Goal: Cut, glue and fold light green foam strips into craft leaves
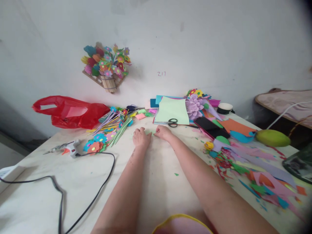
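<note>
My left hand (141, 137) lies on the white table (161, 182), palm down with its fingers somewhat spread and nothing visible in them. Just right of it, my right hand (162, 133) has its fingers pinched together at the tabletop, beside a tiny green scrap (153, 132); whether the fingertips hold a scrap is too small to tell. Beyond my right hand, black-handled scissors (173, 123) rest on the lower edge of a pale green sheet (172, 109). Green paper sticks (120, 132) and flat paper flowers (98, 142) are to the left of my left hand.
A glue gun (73, 149) with a looping black cord (107, 182) and a red plastic bag (70, 112) are at the left. At the right are a phone (211, 128), a yellow-green fruit (273, 138), a glass jar (301, 164) and paper scraps (265, 182).
</note>
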Available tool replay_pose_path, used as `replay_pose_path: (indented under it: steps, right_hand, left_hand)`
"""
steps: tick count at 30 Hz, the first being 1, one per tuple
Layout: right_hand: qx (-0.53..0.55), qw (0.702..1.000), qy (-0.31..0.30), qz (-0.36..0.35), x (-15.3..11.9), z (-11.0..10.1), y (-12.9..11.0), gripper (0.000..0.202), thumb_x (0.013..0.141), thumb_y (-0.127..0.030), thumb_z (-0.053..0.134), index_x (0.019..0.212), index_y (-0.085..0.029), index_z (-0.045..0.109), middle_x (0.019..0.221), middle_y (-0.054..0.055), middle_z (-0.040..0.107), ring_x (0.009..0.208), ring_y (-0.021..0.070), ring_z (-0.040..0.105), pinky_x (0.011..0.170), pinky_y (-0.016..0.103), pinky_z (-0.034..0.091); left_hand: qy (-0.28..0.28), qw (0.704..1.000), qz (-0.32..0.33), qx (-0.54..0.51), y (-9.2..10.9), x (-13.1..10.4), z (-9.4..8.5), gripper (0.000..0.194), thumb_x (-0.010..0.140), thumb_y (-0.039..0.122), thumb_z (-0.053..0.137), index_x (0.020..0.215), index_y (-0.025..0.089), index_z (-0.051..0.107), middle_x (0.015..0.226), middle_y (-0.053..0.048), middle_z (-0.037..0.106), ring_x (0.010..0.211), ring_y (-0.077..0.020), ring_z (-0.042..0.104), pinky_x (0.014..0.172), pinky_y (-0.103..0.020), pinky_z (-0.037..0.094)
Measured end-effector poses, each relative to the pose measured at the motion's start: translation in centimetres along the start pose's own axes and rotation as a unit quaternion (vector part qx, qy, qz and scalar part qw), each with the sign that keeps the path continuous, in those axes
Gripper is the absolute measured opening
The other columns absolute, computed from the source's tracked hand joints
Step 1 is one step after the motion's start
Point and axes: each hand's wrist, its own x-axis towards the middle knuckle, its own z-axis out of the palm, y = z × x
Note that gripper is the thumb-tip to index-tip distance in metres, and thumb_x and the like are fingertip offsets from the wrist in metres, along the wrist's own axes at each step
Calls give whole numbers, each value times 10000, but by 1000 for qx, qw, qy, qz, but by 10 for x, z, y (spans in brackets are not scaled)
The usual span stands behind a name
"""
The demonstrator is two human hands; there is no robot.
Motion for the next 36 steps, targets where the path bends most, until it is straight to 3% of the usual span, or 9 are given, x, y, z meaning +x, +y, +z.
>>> replay_pose_path:
  steps: [7,15,22,25,30,36]
  right_hand:
    - [-4,1000,1,-10,-4,0,4,106,708,-251,554,789,-199,598,840,17,638,743,135,559,581,205,353]
    - [-4,1000,20,-11,-10,-5,10,165,712,-138,470,783,-199,606,886,23,641,789,138,552,624,207,355]
    - [-5,999,36,19,-13,-1,6,171,705,-339,561,783,-190,594,840,29,622,748,139,541,592,213,344]
    - [-18,998,59,24,-11,5,5,138,717,-303,550,780,-186,589,869,42,609,755,140,537,598,221,339]
    - [4,995,96,3,-11,16,10,112,737,-205,484,778,-186,587,883,43,604,764,144,536,615,232,343]
    - [64,987,145,-26,-14,20,16,155,718,-133,448,781,-186,580,803,26,611,729,144,541,629,234,368]
  left_hand:
    - [12,1000,-9,12,-7,-1,-2,452,717,482,486,1076,207,499,1056,-122,493,1044,-264,442,836,-357,361]
    - [15,1000,-17,21,-20,-2,-9,376,751,401,465,1083,230,509,1024,-115,506,1002,-254,469,819,-342,369]
    - [31,997,-57,39,-36,-2,-15,324,763,344,456,1061,228,513,993,-104,510,970,-251,485,782,-334,382]
    - [46,997,-60,25,-40,-4,-15,303,761,279,460,1053,212,507,980,-105,525,961,-245,492,759,-323,386]
    - [111,989,-79,-60,-42,-4,-17,274,790,204,409,1051,229,488,942,-77,577,940,-206,515,719,-300,386]
    - [255,948,-146,-119,-51,1,-36,292,806,213,377,1078,220,483,811,-61,598,883,-215,512,679,-310,377]
